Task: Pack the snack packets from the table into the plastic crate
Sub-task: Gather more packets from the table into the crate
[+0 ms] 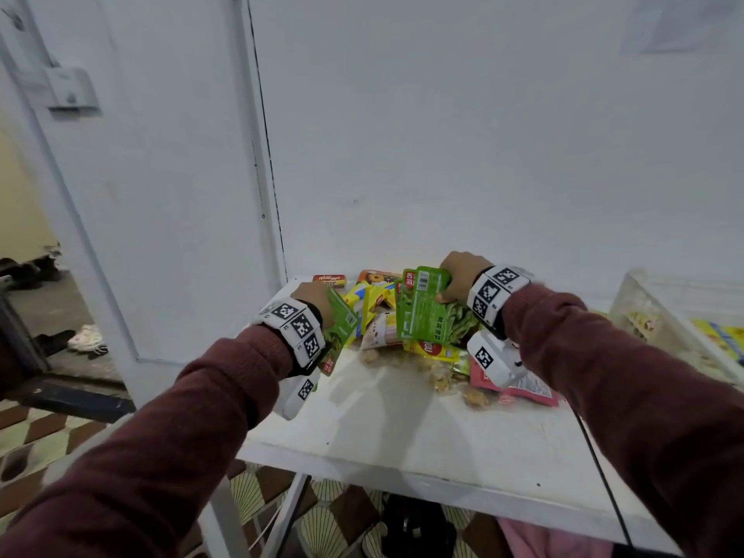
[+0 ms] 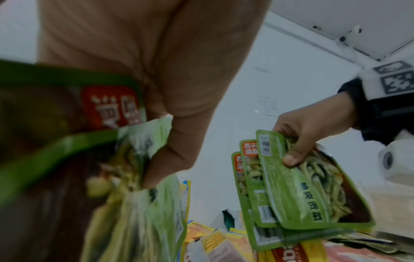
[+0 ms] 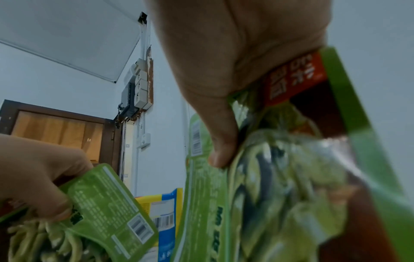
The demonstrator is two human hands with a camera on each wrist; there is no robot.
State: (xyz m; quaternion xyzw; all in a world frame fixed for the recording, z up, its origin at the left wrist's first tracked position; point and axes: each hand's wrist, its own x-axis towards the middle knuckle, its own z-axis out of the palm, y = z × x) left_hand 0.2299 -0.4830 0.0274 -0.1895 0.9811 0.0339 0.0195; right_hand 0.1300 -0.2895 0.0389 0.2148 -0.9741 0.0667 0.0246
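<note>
My left hand [image 1: 312,298] grips a bunch of green snack packets [image 1: 340,324] at the left of the pile; in the left wrist view its thumb [image 2: 161,159] presses on the green packets [image 2: 134,203]. My right hand [image 1: 459,277] holds several green packets [image 1: 420,308] upright above the pile; its thumb [image 3: 224,141] pinches the green packets [image 3: 280,177]. Loose yellow, red and pink packets [image 1: 432,350] lie in a heap on the white table [image 1: 402,428]. The clear plastic crate [image 1: 652,316] stands at the right, with some packets inside.
A white wall rises right behind the table. A white door stands at the left, with shoes [image 1: 86,338] on the floor beyond it. A black cable [image 1: 600,473] runs over the table's right part. A dark bag [image 1: 414,525] lies under the table.
</note>
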